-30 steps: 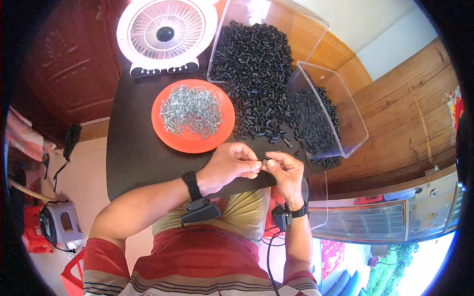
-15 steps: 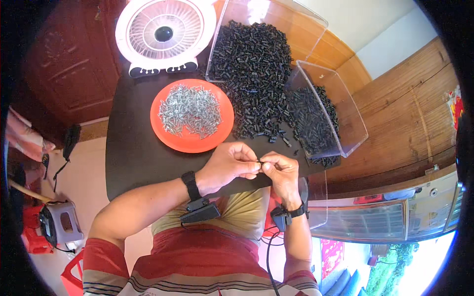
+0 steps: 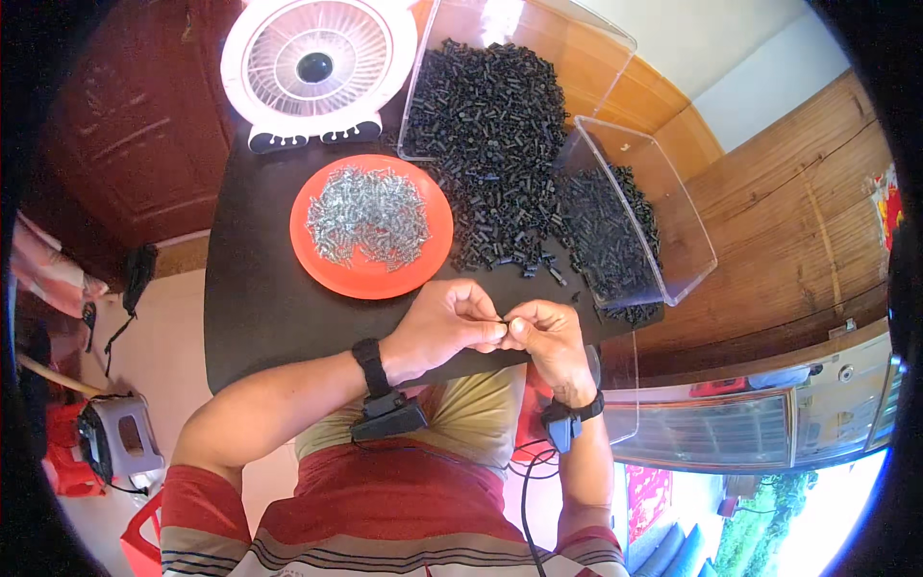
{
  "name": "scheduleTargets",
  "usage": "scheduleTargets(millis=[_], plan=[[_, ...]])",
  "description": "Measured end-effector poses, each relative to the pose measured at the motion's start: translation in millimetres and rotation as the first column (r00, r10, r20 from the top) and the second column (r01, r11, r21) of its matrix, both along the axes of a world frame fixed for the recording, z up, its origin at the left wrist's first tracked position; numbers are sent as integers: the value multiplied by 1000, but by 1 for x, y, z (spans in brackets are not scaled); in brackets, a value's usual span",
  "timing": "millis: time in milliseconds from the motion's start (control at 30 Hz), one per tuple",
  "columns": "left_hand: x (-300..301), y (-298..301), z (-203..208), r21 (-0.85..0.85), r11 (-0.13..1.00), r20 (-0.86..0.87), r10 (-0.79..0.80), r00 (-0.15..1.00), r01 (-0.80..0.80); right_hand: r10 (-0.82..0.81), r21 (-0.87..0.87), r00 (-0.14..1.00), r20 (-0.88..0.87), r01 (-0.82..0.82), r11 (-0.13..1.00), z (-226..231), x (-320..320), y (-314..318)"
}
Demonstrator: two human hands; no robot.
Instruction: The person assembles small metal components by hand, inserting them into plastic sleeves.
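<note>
And now the right hand (image 3: 550, 344) has been drawn in tighter against the left hand (image 3: 444, 329), thumbs and forefingers pinched nearly closed, with a small dark piece (image 3: 504, 323) gripped between them, mostly hidden, above the dark table (image 3: 264, 308). Close two-handed handling seems to be under way, while the silver pieces (image 3: 367, 207) and black parts (image 3: 495, 115) beyond are left untouched.

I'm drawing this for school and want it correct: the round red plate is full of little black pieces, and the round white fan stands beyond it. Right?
Almost! The round red plate holds little shiny silver pieces, not black ones; the head view shows that. The round white fan does stand beyond it.
</note>
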State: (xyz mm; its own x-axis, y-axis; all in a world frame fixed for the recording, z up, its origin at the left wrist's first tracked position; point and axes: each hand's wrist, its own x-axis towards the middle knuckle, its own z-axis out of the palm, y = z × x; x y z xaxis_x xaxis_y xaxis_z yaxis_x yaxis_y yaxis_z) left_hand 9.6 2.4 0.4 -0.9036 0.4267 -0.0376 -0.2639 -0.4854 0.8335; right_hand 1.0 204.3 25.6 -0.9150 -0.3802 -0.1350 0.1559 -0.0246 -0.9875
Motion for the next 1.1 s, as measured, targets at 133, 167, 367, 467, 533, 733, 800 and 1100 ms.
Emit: scheduleTargets(millis=[133,167,367,467,533,733,800,1100], plan=[[0,1,2,-1,1000,2,-10,1000,10,56,145,988,-143,-35,989,5,-1,2],[0,0,4,-3,1000,3,-8,1000,8,58,143,988,-142,-37,989,4,-2,3],[-6,-6,6,24,990,129,-144,981,142,173,268,902,-396,-66,961,16,-3,3],[-6,-6,6,17,984,118,-180,976,180,228,351,883,-410,-78,933,17,-4,5],[-5,-6,6,17,987,101,-159,982,158,213,338,899,-384,-78,938,17,-3,5],[-3,-2,7,-71,994,43,-82,996,85,167,378,928,-333,-31,925,12,-1,5],[-2,-1,5,-66,995,40,-69,997,71,141,356,943,-301,-26,934,9,-1,4],[-2,-1,7,-87,994,11,-61,998,62,33,202,973,-227,14,979,-6,5,0]])
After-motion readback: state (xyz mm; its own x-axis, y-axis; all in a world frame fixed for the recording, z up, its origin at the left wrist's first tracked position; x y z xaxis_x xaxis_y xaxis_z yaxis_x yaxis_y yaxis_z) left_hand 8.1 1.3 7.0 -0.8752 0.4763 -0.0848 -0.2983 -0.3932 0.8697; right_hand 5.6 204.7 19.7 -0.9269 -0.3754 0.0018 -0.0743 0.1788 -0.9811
